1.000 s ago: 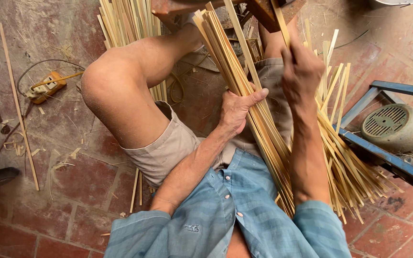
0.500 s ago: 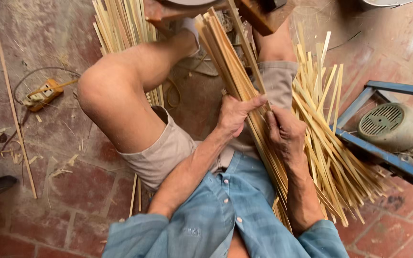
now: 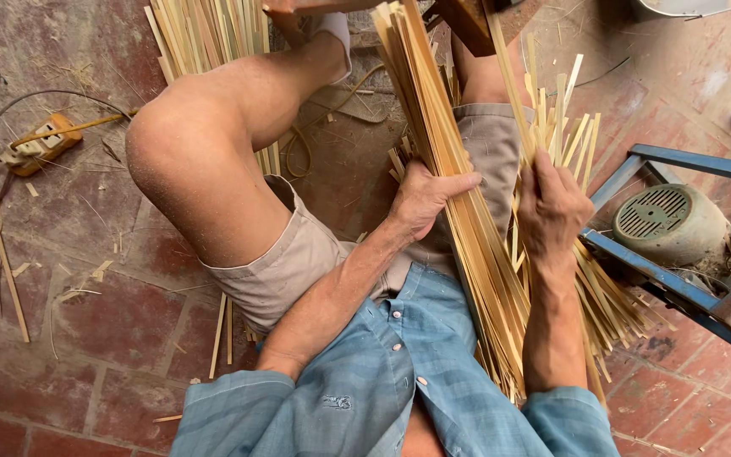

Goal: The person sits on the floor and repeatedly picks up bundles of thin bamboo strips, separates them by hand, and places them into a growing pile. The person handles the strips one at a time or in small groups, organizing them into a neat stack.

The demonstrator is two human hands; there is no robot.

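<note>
Right hand [image 3: 552, 207] raised again, bamboo strip bundle [image 3: 458, 195] between hands, left hand [image 3: 425, 199] gripping

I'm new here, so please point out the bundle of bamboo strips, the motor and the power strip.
bamboo strips [image 3: 433, 127], head view, upper bundle
motor [image 3: 666, 222], head view, grille
power strip [image 3: 40, 145], head view, middle

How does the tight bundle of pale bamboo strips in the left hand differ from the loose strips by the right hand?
The tight bundle of pale bamboo strips lies parallel and packed, gripped by the left hand. The loose strips fan out and cross one another, with the right hand closed on a few. Both are thin, flat and straw-coloured.
</note>
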